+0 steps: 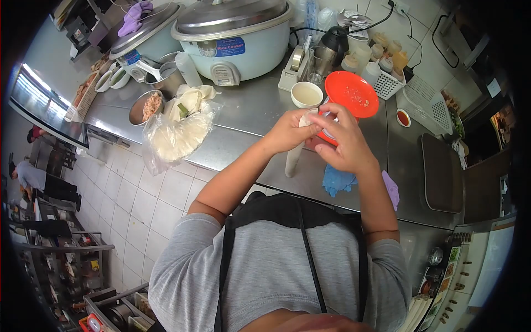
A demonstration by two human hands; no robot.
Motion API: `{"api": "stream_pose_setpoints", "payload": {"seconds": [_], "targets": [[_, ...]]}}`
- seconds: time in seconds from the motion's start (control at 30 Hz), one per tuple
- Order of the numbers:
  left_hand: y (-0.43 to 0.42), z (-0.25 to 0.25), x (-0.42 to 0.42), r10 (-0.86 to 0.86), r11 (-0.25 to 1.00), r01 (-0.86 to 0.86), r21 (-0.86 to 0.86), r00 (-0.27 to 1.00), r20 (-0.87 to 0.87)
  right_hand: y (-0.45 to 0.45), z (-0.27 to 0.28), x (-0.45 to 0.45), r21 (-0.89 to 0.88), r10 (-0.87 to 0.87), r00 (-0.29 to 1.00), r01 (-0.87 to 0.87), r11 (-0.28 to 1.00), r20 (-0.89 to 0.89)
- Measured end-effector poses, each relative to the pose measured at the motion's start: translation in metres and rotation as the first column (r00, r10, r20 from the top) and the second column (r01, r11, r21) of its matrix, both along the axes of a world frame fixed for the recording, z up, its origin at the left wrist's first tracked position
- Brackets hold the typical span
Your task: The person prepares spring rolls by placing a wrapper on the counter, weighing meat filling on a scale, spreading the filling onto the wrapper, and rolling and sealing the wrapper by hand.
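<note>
My left hand (293, 131) is closed on a small pale piece of dough (306, 118), mostly hidden by the fingers. Close beside it, my right hand (345, 141) has its fingers curved and apart, a fingertip reaching the dough. Under the hands a pale, rod-like thing (293, 161) lies near the counter's front edge. Just behind is a small white bowl (307, 95) with cloudy liquid. A red scale with a crumb-strewn red plate (352, 93) on top stands behind my right hand, its body partly covered. Left of my hands, pale round wrappers (180, 138) lie in a clear plastic bag.
A metal bowl of minced filling (148, 108) stands beside the bag, with large rice cookers (238, 52) behind. A blue cloth (338, 180), a sauce dish (403, 117), a white basket (390, 83) and a dark tray (441, 174) are rightward. Another person (44, 180) stands far left.
</note>
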State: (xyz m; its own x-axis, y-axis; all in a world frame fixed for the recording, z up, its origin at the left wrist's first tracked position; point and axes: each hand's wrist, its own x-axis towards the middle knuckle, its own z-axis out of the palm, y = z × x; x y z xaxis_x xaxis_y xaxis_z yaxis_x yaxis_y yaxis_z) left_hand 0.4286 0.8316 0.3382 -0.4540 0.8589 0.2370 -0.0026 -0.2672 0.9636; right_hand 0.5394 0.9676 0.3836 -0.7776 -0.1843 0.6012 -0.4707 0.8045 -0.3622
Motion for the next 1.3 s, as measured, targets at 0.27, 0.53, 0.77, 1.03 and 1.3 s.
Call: {"api": "stream_pose_setpoints", "payload": {"seconds": [0.27,0.53,0.77,1.03,1.3], "targets": [[0.000,0.003,0.006,0.122,0.992,-0.120,0.029,0.990,-0.066,-0.014,-0.004,-0.002,0.060,-0.099,0.991,0.105,0.993,-0.094],[-0.003,0.008,0.007,0.147,0.974,-0.198,-0.108,0.922,-0.358,-0.001,-0.003,-0.016,0.095,-0.036,0.999,0.039,0.995,-0.029],[-0.012,0.017,0.001,-0.047,0.980,0.004,-0.199,0.976,-0.214,-0.004,0.021,-0.024,-0.305,0.149,0.900,-0.018,0.952,0.411],[-0.014,0.010,-0.008,-0.051,0.982,0.012,-0.191,0.979,-0.198,-0.002,0.010,-0.042,0.026,0.063,0.971,-0.071,0.997,0.232],[-0.019,0.004,-0.029,-0.271,0.959,0.275,-0.073,0.960,0.062,-0.012,-0.006,-0.049,0.112,0.138,0.965,-0.115,0.987,-0.225]]}}
